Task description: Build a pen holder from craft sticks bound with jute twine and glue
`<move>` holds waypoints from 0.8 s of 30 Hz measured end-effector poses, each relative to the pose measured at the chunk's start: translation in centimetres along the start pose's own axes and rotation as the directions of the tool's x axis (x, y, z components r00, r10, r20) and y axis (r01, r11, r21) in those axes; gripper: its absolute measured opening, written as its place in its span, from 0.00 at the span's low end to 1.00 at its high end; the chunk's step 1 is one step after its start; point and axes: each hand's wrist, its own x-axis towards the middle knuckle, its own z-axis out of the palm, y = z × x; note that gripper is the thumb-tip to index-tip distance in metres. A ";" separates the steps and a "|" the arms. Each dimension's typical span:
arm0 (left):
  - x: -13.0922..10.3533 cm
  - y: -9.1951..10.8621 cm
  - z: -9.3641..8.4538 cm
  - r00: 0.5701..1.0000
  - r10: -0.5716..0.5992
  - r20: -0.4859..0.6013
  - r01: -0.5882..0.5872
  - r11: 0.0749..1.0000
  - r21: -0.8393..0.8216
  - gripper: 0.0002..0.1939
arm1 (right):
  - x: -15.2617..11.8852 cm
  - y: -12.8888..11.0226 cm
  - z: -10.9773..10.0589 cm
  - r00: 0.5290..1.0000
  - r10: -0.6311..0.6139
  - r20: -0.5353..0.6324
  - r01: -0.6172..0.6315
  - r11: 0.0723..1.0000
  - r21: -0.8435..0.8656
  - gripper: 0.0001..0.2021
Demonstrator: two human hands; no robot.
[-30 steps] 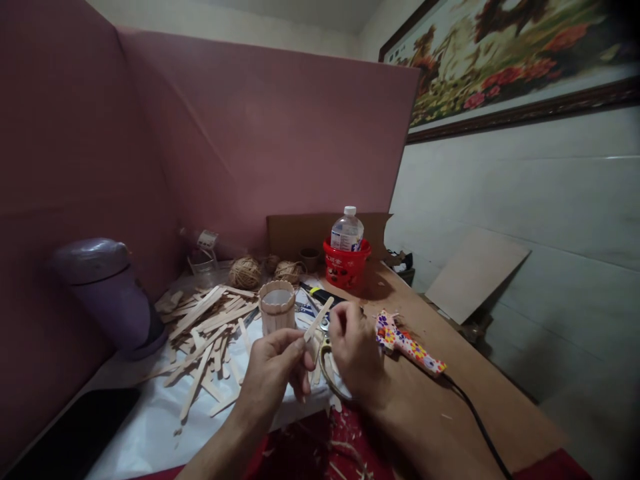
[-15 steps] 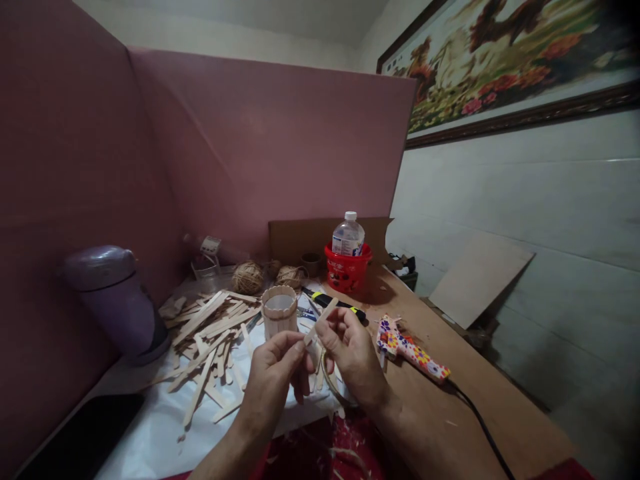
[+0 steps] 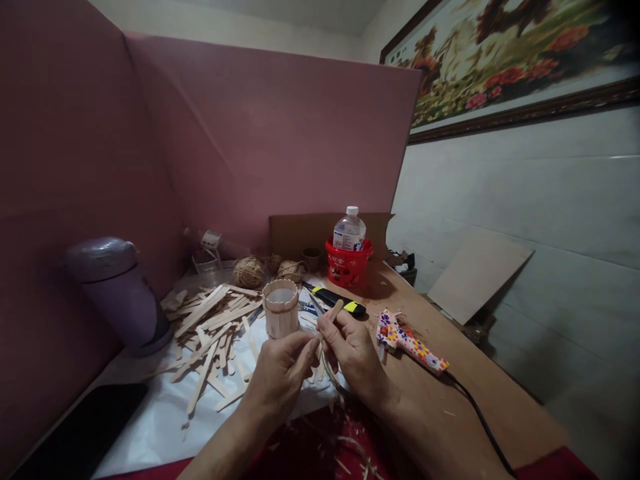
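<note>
My left hand (image 3: pixel 281 375) and my right hand (image 3: pixel 351 352) meet over the table and both pinch one wooden craft stick (image 3: pixel 332 312), which slants up to the right between them. Just behind my left hand stands a small cup clad in upright sticks (image 3: pixel 281 309). A heap of loose craft sticks (image 3: pixel 213 327) lies on white paper (image 3: pixel 150 420) to the left. A flower-patterned glue gun (image 3: pixel 409 341) lies on the wooden table (image 3: pixel 450 393) right of my right hand, its black cord trailing toward me.
A purple lidded container (image 3: pixel 116 292) stands at the left. Two twine balls (image 3: pixel 249 272), a red basket (image 3: pixel 349 267) holding a water bottle (image 3: pixel 348 231), and a black-and-yellow utility knife (image 3: pixel 336 299) lie behind. A dark phone (image 3: pixel 83 433) lies near left. Pink boards wall the back.
My right hand left the table near the glue gun and joined my left hand on the stick. Both hands now grip it closer together.
</note>
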 end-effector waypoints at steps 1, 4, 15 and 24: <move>0.0 0.0 -0.1 1.000 0.000 0.019 0.000 1.000 0.008 0.16 | -0.1 0.0 0.0 1.000 -0.002 0.001 0.003 1.000 -0.015 0.14; -0.1 0.2 -0.3 0.999 0.017 0.051 -0.021 0.998 0.063 0.17 | -0.2 -0.2 0.1 1.000 -0.012 -0.011 0.011 0.997 -0.074 0.14; -0.3 -0.2 0.7 0.983 0.171 -0.071 -0.117 0.869 0.481 0.12 | -0.6 -0.8 0.5 0.994 -0.095 -0.062 0.073 0.956 -0.284 0.14; -0.1 -0.6 0.4 0.994 0.110 0.028 -0.110 0.994 0.023 0.16 | -0.1 0.3 0.0 0.998 -0.030 -0.061 0.020 0.987 -0.159 0.13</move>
